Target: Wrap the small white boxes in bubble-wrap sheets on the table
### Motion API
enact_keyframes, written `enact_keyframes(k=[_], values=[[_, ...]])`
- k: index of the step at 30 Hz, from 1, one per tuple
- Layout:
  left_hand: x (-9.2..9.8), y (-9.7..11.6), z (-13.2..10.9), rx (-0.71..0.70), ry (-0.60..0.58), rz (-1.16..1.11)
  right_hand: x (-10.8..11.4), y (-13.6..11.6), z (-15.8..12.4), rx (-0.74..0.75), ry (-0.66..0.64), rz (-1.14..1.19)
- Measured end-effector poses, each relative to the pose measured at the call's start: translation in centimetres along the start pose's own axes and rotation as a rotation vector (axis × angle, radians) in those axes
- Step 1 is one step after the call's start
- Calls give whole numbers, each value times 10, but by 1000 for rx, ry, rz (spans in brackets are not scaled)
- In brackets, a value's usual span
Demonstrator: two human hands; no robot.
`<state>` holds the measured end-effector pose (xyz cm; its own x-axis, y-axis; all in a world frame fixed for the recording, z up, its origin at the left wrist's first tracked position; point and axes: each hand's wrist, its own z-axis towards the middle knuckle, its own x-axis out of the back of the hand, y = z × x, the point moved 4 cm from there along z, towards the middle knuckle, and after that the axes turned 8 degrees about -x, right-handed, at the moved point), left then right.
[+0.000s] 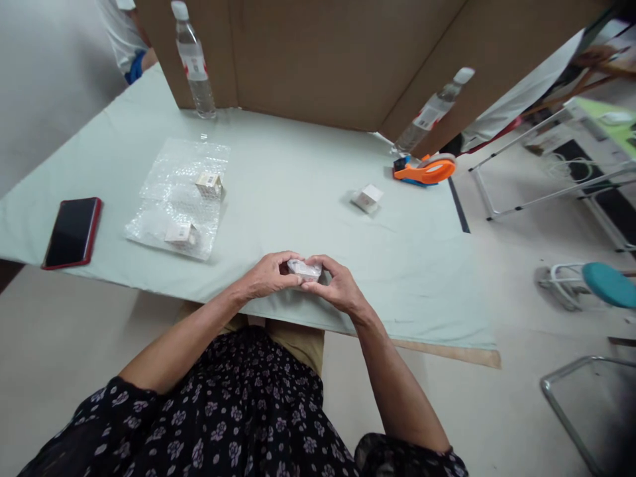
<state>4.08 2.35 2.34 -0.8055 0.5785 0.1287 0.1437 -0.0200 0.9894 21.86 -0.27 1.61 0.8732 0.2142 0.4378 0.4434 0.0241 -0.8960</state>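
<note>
My left hand (268,275) and my right hand (336,285) meet near the table's front edge, both closed around a small pale wrapped object (303,268) held between the fingertips. It looks like a little box in bubble wrap. A sheet of bubble wrap (176,195) lies to the left with two small white boxes on it, one at the far side (209,185) and one at the near side (179,233). Another small white box (368,197) sits alone to the right.
The table (278,172) has a pale green cloth. A red-cased phone (73,232) lies at the left edge. An orange tape dispenser (424,169) and two water bottles (193,59) (433,109) stand before a cardboard screen (338,53). Another person's arm (132,63) shows at the back left. Stools stand right.
</note>
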Motion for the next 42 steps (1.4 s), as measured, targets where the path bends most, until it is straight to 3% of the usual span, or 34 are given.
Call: enact_keyframes(k=[9,14,18,24,28,32,37,42], values=[[-23,9,28,-38,73,-123,33,12,-2,-93,37,157],[-34,3,50,-48,81,-162,53,23,2,-163,140,187],[-34,-5,60,-54,135,-95,83,36,12,-244,260,293],[-38,-20,45,-226,174,234,137,63,30,-344,447,320],[-47,-26,33,-409,190,460,166,78,43,-382,479,252],[-52,-29,30,-463,204,514,188,90,56,-404,480,166],[-46,-23,36,-409,213,423,186,84,57,-406,391,222],[-35,-2,65,-272,218,157,142,44,30,-386,139,336]])
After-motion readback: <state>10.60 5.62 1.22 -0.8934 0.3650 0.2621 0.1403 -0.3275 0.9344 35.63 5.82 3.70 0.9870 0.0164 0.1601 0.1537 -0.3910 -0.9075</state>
